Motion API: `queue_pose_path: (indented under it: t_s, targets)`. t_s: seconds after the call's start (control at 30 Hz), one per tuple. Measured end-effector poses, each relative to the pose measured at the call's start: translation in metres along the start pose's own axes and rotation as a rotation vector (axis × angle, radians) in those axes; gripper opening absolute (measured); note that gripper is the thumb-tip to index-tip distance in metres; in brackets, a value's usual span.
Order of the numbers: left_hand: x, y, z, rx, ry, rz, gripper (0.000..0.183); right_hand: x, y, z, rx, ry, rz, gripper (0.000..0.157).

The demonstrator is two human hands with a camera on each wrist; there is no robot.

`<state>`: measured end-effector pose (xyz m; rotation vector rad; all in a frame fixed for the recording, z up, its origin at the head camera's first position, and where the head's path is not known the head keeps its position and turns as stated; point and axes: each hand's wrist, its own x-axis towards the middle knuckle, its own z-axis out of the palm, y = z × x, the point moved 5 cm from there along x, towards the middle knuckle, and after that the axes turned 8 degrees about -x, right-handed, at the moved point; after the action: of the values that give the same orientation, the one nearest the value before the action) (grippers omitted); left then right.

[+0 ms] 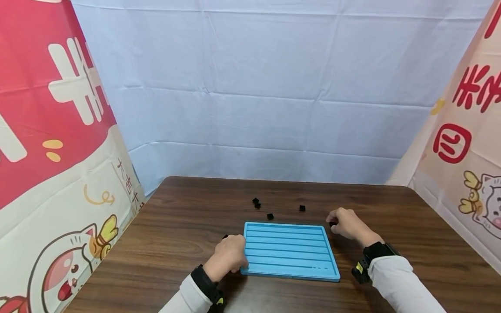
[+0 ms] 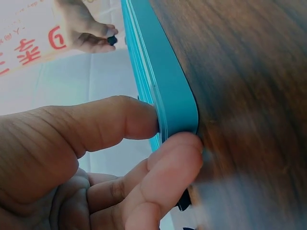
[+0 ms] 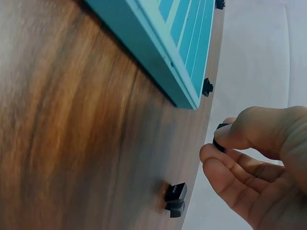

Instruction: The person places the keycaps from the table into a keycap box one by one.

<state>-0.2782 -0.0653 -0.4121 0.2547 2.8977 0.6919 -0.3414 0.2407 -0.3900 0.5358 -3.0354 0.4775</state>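
A light blue tray [image 1: 289, 251] with raised parallel ridges lies flat on the table. My left hand [image 1: 228, 253] pinches its near-left corner; in the left wrist view the thumb [image 2: 139, 117] touches the rim and a fingertip is at the side wall. Beyond the tray's right edge, my right hand [image 1: 350, 225] is held low over the table. Between its thumb and fingers it pinches a small black keycap [image 3: 221, 136]. More black keycaps lie loose past the tray's far edge, among them one keycap [image 1: 270, 216] close to the rim and another keycap [image 1: 302, 208] farther right.
Two keycaps [image 1: 256, 203] touch or nearly touch at the back. A dark piece [image 1: 225, 236] shows beside my left hand. In the right wrist view, two keycaps [image 3: 176, 192] lie together on the wooden table [image 1: 188, 208]. Hanging cloths [image 1: 258, 108] surround the table's back and sides.
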Motion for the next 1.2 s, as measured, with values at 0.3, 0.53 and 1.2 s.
queue_pose_path:
  t_s: [0.3, 0.53, 1.2]
  targets:
    - [0.0, -0.001, 0.0, -0.016, -0.009, -0.006, 0.025, 0.0, -0.003, -0.002, 0.03, 0.01, -0.004, 0.018]
    - [0.0, -0.002, 0.0, -0.039, -0.02, -0.028, 0.023, 0.0, -0.007, 0.0, 0.052, 0.023, -0.019, 0.017]
    - [-0.001, -0.003, -0.001, -0.052, -0.032, -0.033, 0.024, 0.0, -0.013, 0.001, 0.064, 0.043, -0.03, 0.017]
